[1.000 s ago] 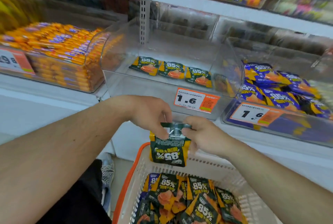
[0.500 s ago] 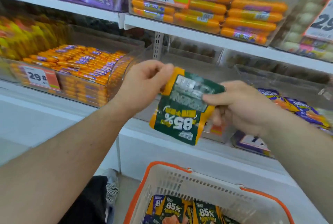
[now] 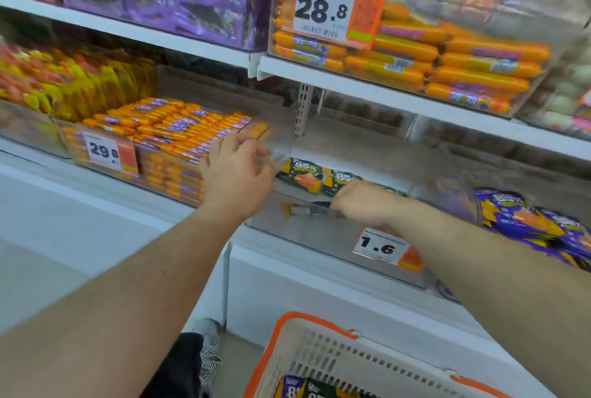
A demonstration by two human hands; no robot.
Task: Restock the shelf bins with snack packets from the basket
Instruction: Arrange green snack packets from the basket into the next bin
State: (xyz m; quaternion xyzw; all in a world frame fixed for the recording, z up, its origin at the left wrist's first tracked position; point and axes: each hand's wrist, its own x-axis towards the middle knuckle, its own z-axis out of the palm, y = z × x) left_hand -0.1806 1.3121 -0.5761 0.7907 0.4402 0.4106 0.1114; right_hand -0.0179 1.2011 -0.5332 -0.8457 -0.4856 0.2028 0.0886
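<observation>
My right hand [image 3: 363, 202] reaches into the clear shelf bin [image 3: 307, 237] and grips a green snack packet [image 3: 303, 209], seen edge-on low over the bin's floor. Two or three matching green packets [image 3: 302, 173] lie flat at the back of that bin. Beside the bin's left wall, my left hand [image 3: 236, 170] is held out with fingers spread and holds nothing. The white basket with an orange rim [image 3: 319, 356] sits below at the bottom edge, with more packets [image 3: 307, 389] just showing inside.
A bin of orange sausage sticks [image 3: 179, 135] stands left of the clear bin, a bin of purple packets [image 3: 518, 215] right of it. The shelf above [image 3: 351, 81] carries large orange sausages and overhangs the bin. A 1.6 price tag [image 3: 380, 249] hangs on the bin's front.
Both hands held the green packet in front of the shelf. Now the left hand has let go and spread open, and the right hand has carried the packet down into the clear bin.
</observation>
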